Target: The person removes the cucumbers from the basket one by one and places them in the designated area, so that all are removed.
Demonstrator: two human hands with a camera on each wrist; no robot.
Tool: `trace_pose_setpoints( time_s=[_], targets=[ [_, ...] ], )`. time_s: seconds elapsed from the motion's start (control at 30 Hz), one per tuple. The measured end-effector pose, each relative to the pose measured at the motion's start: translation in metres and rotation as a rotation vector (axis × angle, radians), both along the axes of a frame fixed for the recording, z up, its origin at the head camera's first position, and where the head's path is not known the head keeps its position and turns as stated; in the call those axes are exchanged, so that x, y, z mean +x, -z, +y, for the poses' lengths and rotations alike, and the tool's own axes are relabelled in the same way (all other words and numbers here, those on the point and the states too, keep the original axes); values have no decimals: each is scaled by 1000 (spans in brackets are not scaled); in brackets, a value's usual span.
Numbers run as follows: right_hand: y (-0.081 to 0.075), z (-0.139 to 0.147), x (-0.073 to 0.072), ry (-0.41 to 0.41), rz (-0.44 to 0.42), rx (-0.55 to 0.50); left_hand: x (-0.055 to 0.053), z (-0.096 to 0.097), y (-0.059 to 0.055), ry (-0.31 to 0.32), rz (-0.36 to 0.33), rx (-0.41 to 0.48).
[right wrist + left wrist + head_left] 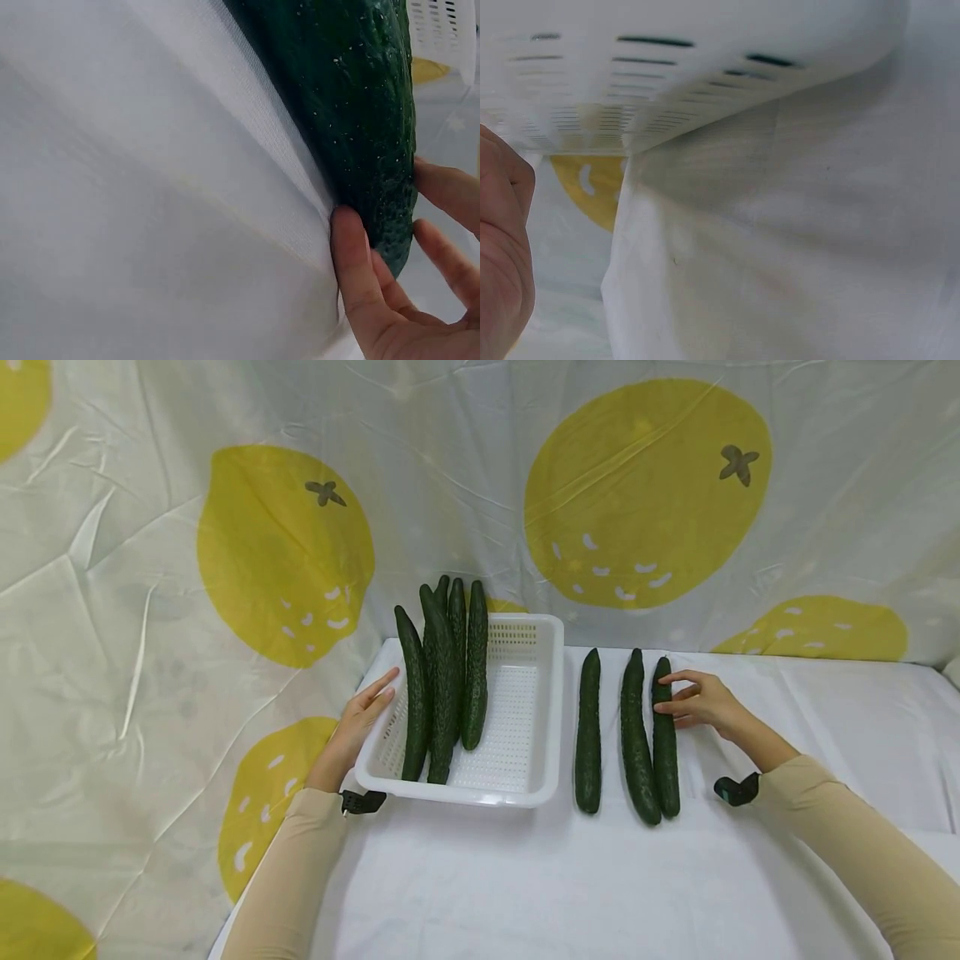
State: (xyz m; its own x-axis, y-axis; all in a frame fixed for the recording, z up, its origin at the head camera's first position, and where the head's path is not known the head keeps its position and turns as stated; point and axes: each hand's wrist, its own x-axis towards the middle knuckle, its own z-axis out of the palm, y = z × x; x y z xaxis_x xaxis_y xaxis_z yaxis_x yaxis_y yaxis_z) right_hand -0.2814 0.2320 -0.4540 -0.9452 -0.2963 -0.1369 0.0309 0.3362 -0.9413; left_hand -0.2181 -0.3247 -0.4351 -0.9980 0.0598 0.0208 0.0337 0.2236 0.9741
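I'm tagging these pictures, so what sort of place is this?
Probably a makeshift tabletop recording spot: a fruit-print sheet hangs behind a white-covered table, and small black devices sit at both wrists.

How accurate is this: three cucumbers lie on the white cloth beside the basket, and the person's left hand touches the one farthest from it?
Not quite: the head view shows the right hand touching the farthest cucumber; the left hand is at the basket. Three cucumbers do lie on the white cloth beside it.

The left arm (288,868) and right arm (847,839) are reaching far; the left hand (356,725) is pointing straight fingers (382,684), the right hand (703,700) is pinching.
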Motion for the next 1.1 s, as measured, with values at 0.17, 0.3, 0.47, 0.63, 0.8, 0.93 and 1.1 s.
trace_pose_setpoints(
  time_s=[0.17,0.3,0.47,0.63,0.8,0.93,1.1],
  targets=[
    [-3,0,2,0,7,17,0,1,0,1,12,-5],
    [-6,2,1,-1,14,49,0,2,-1,11,6,26],
    [-10,5,0,3,24,68,1,1,0,13,-9,48],
    [-20,4,-2,22,20,42,2,0,0,12,-11,48],
    [-38,-2,-2,26,23,14,2,0,0,13,2,23],
    [-55,-9,-4,15,44,-14,2,1,0,15,0,19],
    [-74,-23,-9,13,73,-53,2,0,-1,16,0,19]
  ],
)
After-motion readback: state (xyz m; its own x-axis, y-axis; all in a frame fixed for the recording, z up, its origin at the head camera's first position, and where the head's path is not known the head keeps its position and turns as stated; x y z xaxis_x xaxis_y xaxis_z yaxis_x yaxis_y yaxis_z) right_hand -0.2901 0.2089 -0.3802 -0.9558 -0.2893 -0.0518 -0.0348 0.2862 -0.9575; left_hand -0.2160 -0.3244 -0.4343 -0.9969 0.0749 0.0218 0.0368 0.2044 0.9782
